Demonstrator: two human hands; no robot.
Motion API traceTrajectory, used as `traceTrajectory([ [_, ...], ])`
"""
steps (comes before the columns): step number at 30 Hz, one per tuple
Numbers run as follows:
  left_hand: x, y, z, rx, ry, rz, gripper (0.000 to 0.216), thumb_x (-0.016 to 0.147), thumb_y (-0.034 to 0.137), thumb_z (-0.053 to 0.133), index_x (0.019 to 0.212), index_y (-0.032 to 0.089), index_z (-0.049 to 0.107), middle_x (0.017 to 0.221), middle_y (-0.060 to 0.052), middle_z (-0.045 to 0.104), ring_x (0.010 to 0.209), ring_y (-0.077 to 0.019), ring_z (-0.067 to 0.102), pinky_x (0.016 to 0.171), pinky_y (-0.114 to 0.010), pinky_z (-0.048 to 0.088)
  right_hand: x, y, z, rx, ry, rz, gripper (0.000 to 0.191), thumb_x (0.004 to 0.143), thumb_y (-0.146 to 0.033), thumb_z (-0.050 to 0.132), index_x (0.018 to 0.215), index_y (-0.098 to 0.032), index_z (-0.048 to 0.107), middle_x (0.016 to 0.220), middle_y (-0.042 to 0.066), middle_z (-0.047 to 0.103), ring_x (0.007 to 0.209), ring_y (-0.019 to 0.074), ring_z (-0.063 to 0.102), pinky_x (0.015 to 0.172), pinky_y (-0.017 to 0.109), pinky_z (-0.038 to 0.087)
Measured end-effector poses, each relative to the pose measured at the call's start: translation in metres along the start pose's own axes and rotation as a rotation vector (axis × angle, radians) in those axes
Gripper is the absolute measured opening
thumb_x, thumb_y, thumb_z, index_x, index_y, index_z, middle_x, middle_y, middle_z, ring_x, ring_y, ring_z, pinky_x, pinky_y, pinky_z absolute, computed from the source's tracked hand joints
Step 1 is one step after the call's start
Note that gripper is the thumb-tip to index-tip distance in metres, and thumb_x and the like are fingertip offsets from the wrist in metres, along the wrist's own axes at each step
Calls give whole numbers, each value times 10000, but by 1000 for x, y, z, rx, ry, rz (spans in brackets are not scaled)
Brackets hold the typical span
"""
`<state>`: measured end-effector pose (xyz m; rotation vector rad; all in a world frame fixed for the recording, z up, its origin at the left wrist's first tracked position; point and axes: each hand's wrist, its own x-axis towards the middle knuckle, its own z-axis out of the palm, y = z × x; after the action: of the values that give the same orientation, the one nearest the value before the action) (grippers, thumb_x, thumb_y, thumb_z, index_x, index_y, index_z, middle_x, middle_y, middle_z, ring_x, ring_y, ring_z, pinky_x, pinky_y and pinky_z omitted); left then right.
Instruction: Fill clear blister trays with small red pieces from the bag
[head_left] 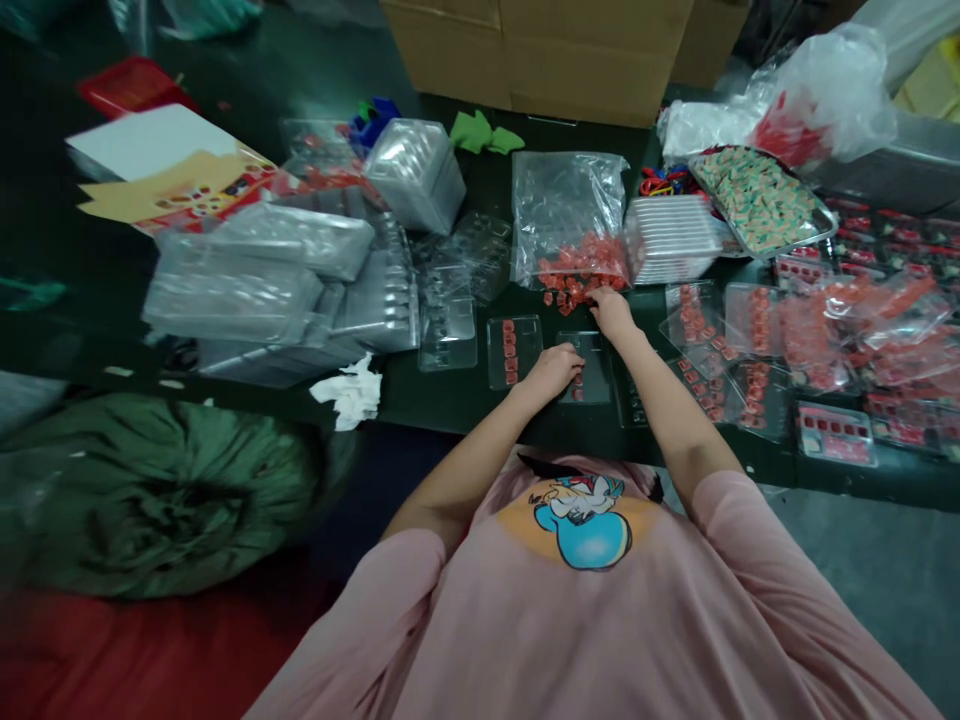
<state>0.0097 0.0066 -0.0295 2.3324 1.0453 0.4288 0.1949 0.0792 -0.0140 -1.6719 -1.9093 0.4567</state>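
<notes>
My left hand (553, 371) rests at the left side of a clear plastic blister tray (598, 383), its fingers curled over a small red piece (577, 380) in the tray's row. Farther forward, my right hand (612, 313) reaches to the near edge of a heap of small red pieces (577, 262), with its fingertips pinched together at the pieces. The heap lies at the mouth of a clear plastic bag (562, 190). Just left of my left hand is another blister tray (529, 350) with a column of red pieces in it.
Stacks of clear trays (232, 285) stand to the left, near a crumpled white tissue (350, 392). Filled trays (757, 320) overlap on the right. Behind them sits a metal tray of small green-and-tan pieces (761, 195). A cardboard box (540, 55) stands at the back.
</notes>
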Motion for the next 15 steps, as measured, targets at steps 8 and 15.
traceTrajectory([
  [8,-9,5,-26,-411,268,-194,353,789,308,705,1121,189,723,894,-59,702,796,-172,641,795,-303,499,-21,-10,-1,338,1,64,141,779,-143,652,903,-189,699,888,46,680,766,162,615,815,325,495],
  [15,8,6,-20,-884,512,-258,406,754,327,701,1132,180,709,1128,-84,703,1008,-195,650,947,-354,479,-66,-44,-6,948,-110,148,354,751,-475,709,981,-206,689,962,37,708,868,160,640,831,319,511],
])
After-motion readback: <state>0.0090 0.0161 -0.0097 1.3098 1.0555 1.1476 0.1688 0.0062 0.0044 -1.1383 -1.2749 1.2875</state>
